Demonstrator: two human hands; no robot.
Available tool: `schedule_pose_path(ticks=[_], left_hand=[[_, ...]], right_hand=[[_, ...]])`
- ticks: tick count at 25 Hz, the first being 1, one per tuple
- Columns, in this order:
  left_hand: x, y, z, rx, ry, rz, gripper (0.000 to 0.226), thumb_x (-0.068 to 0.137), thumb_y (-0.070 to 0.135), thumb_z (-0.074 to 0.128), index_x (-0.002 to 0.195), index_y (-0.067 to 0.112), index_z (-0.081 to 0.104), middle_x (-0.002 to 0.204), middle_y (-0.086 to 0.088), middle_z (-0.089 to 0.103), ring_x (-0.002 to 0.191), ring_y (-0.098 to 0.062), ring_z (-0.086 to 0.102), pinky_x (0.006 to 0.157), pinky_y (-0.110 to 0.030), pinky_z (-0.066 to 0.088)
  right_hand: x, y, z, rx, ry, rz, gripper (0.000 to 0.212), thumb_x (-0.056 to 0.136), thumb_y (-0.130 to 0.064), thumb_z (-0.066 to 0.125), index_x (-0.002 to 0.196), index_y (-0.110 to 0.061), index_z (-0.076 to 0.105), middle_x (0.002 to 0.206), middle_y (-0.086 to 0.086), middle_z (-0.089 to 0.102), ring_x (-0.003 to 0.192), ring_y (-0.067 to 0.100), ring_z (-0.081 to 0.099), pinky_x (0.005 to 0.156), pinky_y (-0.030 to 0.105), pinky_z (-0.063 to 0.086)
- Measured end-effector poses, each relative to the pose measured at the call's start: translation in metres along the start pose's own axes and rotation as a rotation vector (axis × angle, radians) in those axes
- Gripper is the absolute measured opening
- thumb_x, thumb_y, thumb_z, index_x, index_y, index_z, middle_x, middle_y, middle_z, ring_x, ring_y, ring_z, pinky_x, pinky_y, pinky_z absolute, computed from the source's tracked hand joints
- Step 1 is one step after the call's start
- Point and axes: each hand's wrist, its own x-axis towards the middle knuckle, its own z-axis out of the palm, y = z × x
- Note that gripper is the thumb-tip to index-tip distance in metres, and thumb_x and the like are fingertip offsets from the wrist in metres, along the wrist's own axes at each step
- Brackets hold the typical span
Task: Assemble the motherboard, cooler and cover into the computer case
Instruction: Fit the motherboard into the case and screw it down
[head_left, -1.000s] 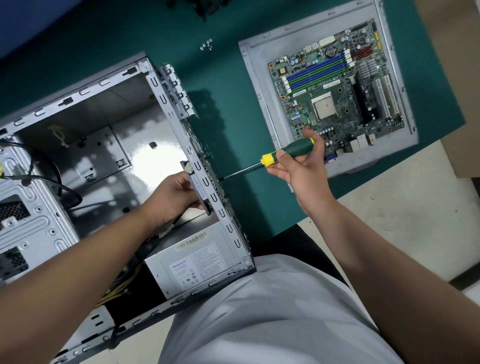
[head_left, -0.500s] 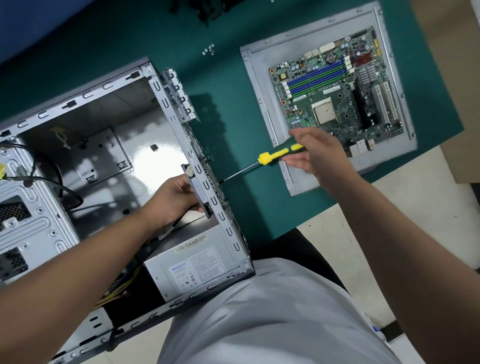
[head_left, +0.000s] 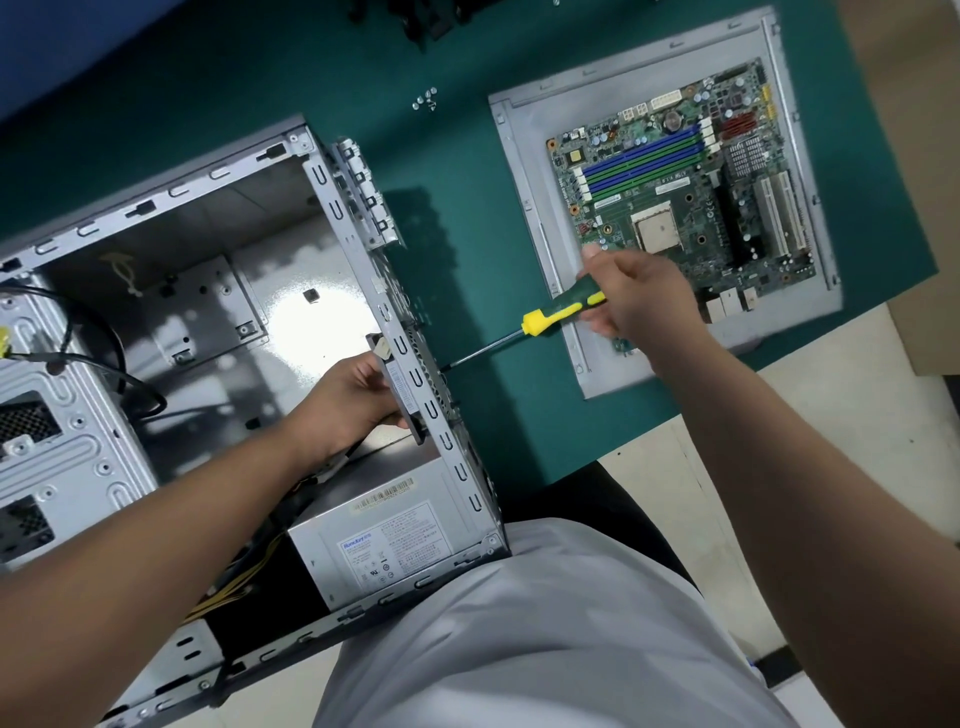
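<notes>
Against the rear wall of the computer case (head_left: 363, 291) is where it's all happening right now. My left hand (head_left: 358, 405) is inside the case, fingers curled round a flat dark part (head_left: 400, 384), probably the rear fan, and pressing it to the inside of that wall. My right hand (head_left: 631, 301) grips the green and yellow screwdriver (head_left: 550, 319) from outside, with the tip right at the perforated back panel. I'd guess I'm driving a screw into that part, but the screw itself is too small to see.

The motherboard (head_left: 685, 192) isn't in yet. It's lying on the grey side cover (head_left: 524, 208) out on the green mat (head_left: 457, 270), well apart from the case. I can't spot a CPU cooler anywhere, so most of the job is still ahead.

What could go wrong: the shaft comes in at a slant, so the tip could cam out and chew the screw head or skid across the grille. If my left hand lets the part shift, the holes won't line up and the thread could cross.

Hard to tell: the contact point is hidden behind the case edge, and my left fingertips are tucked behind the part. A little cluster of loose screws (head_left: 425, 98) sits on the mat further back, and the power supply (head_left: 395, 540) is at the near end of the case.
</notes>
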Motion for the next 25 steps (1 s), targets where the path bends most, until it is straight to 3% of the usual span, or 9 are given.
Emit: schedule_pose_path(ticks=[2,4,6,8,12,17,20,23,25], left_hand=[[0.000,0.000,-0.001,-0.002,-0.011,-0.001,0.021,0.088,-0.024,0.056,0.085,-0.006,0.065,0.068,-0.006,0.073,0.061,-0.018,0.067,0.065,-0.030,0.056],[0.000,0.000,-0.001,-0.013,-0.015,-0.004,0.023,0.088,-0.024,0.056,0.084,-0.004,0.065,0.068,-0.006,0.073,0.062,-0.018,0.066,0.065,-0.029,0.055],[0.001,0.000,0.000,-0.008,-0.010,-0.008,0.022,0.089,-0.023,0.056,0.083,-0.005,0.065,0.070,-0.008,0.073,0.062,-0.020,0.066,0.065,-0.031,0.055],[0.001,-0.001,-0.001,-0.004,0.001,-0.015,0.015,0.090,-0.022,0.057,0.088,-0.010,0.065,0.073,-0.012,0.072,0.064,-0.022,0.066,0.067,-0.033,0.054],[0.001,0.000,-0.002,-0.012,0.010,-0.025,0.009,0.090,-0.022,0.056,0.098,-0.027,0.057,0.080,-0.021,0.068,0.065,-0.027,0.063,0.070,-0.037,0.053],[0.001,0.000,-0.003,-0.018,0.004,-0.033,0.012,0.090,-0.023,0.056,0.100,-0.029,0.055,0.087,-0.025,0.067,0.075,-0.035,0.061,0.081,-0.045,0.052],[0.001,-0.001,-0.003,-0.005,0.017,-0.047,0.011,0.090,-0.023,0.056,0.100,-0.028,0.056,0.079,-0.020,0.069,0.069,-0.032,0.063,0.076,-0.041,0.054],[0.000,0.000,-0.002,-0.013,0.013,-0.048,0.010,0.090,-0.023,0.056,0.099,-0.028,0.057,0.080,-0.021,0.069,0.072,-0.033,0.063,0.080,-0.046,0.053],[0.000,0.002,-0.001,-0.031,0.015,-0.054,0.012,0.090,-0.024,0.055,0.101,-0.029,0.055,0.089,-0.026,0.067,0.080,-0.037,0.060,0.085,-0.051,0.050]], right_hand=[[0.001,-0.001,0.001,-0.185,-0.029,-0.024,0.053,0.105,-0.054,0.043,0.107,-0.007,0.068,0.081,0.010,0.076,0.067,0.015,0.075,0.070,0.038,0.062],[0.005,0.000,-0.003,0.032,-0.089,0.049,0.039,0.108,-0.034,0.044,0.121,-0.003,0.063,0.110,0.016,0.073,0.082,0.018,0.076,0.083,0.046,0.062],[0.007,-0.002,-0.011,0.350,-0.147,0.123,0.030,0.104,-0.015,0.048,0.127,-0.002,0.063,0.126,0.020,0.067,0.092,0.022,0.075,0.083,0.039,0.063],[0.003,-0.002,-0.011,0.429,-0.168,0.122,0.024,0.103,-0.016,0.054,0.120,-0.011,0.070,0.117,0.019,0.070,0.088,0.026,0.077,0.079,0.034,0.062],[-0.003,-0.003,-0.001,-0.058,-0.016,-0.052,0.040,0.103,-0.049,0.049,0.100,-0.014,0.069,0.071,0.009,0.074,0.055,0.018,0.070,0.058,0.034,0.058],[0.007,-0.006,-0.011,0.156,-0.096,0.052,0.021,0.101,-0.013,0.050,0.106,-0.006,0.070,0.117,0.019,0.070,0.095,0.019,0.075,0.078,0.030,0.062],[0.001,-0.008,-0.005,0.272,-0.069,0.089,0.016,0.099,-0.026,0.064,0.101,-0.013,0.073,0.100,0.016,0.075,0.081,0.024,0.078,0.072,0.031,0.063],[0.001,-0.006,0.003,-0.021,0.013,-0.041,0.047,0.099,-0.055,0.056,0.095,-0.010,0.068,0.068,0.010,0.074,0.057,0.017,0.071,0.060,0.033,0.062],[0.005,-0.008,0.001,-0.116,0.005,-0.071,0.046,0.102,-0.051,0.053,0.099,-0.007,0.068,0.076,0.010,0.076,0.068,0.020,0.076,0.069,0.036,0.063]])
